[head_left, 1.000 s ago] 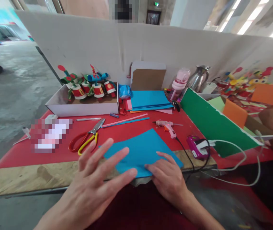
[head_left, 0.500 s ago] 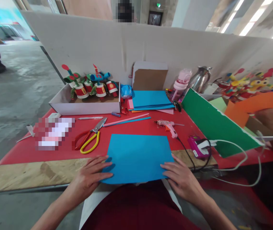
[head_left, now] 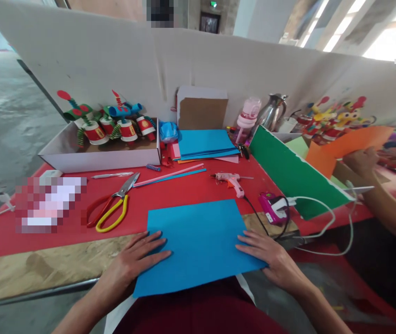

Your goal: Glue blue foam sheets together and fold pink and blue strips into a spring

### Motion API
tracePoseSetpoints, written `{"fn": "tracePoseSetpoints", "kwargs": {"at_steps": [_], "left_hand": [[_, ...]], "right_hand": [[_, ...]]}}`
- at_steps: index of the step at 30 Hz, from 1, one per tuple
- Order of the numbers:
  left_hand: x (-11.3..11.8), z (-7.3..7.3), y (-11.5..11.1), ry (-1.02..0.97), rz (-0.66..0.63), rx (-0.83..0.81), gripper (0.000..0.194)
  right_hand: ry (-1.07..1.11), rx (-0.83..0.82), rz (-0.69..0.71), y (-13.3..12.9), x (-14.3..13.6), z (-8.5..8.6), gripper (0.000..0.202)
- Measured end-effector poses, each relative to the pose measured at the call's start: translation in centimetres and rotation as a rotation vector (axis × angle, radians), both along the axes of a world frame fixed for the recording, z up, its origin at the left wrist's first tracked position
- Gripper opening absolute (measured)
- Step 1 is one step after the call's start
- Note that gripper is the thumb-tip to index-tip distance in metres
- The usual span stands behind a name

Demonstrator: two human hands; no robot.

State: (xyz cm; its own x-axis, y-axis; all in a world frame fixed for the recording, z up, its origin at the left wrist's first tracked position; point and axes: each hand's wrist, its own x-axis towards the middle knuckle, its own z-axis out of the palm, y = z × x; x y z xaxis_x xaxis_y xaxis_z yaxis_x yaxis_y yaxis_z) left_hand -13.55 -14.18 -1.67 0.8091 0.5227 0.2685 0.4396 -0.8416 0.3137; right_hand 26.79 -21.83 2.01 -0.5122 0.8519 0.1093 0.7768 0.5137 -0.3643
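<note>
Seemingly to steady it, my left hand (head_left: 131, 260) and right hand (head_left: 276, 260) lie spread on the blue paper sheet (head_left: 198, 246) at nine and three o'clock; scissors (head_left: 127, 185) at ten, hot-glue gun (head_left: 231, 178) at one, likely for easy reach; blue paper stack (head_left: 207, 141) at twelve.

A single head-worn camera looks forward and down from just above the maroon cloth garment (head_left: 187, 308), with the flat rectangular blue paper sheet (head_left: 200, 246) close below, the long red-covered table (head_left: 170, 192) stretching ahead, and the tall off-white partition (head_left: 114, 51) crossing the view farther off
</note>
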Motion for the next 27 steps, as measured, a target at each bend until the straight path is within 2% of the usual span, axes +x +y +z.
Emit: {"fn": "tracePoseSetpoints", "kwargs": {"at_steps": [3,6,8,11,13,15,17,20,21,24,27], "left_hand": [[-0.6,0.5,0.1,0.039,0.004,-0.006,0.063],[-1.0,1.5,0.5,0.101,-0.052,-0.052,0.066],[-1.0,2.5,0.8,0.144,-0.068,-0.110,0.062],[0.2,4.3,1.2,0.186,0.000,-0.192,0.051],[1.7,5.1,1.4,0.215,0.074,-0.216,0.044],[3.6,5.3,1.4,0.254,0.161,-0.204,0.034],[5.3,4.6,1.4,0.274,0.223,-0.141,0.035],[7.0,2.4,1.0,0.280,0.225,0.015,0.077],[7.3,1.6,0.7,0.294,0.234,0.061,0.086],[7.5,-0.3,-0.3,0.328,0.326,0.160,0.088],[7.1,-1.0,-1.2,0.306,0.409,0.228,0.083]], "right_hand": [[-0.041,-0.064,0.002,0.1,-0.4,0.7,0.044],[-0.046,-0.133,0.003,0.4,-1.1,2.0,0.052],[-0.038,-0.113,-0.032,1.1,-1.7,2.4,0.041],[-0.057,-0.028,-0.064,3.0,-3.4,2.2,0.035],[-0.088,-0.013,-0.007,4.6,-4.9,1.6,0.050],[-0.135,-0.041,0.077,6.1,-6.5,1.0,0.079],[-0.186,-0.075,0.138,7.1,-7.7,0.3,0.097],[-0.241,-0.078,0.163,7.4,-8.5,-0.8,0.103],[-0.254,-0.063,0.159,7.3,-8.6,-1.1,0.103],[-0.283,0.013,0.120,6.8,-8.6,-2.0,0.102],[-0.304,0.079,0.091,6.3,-8.4,-2.6,0.102]]}}
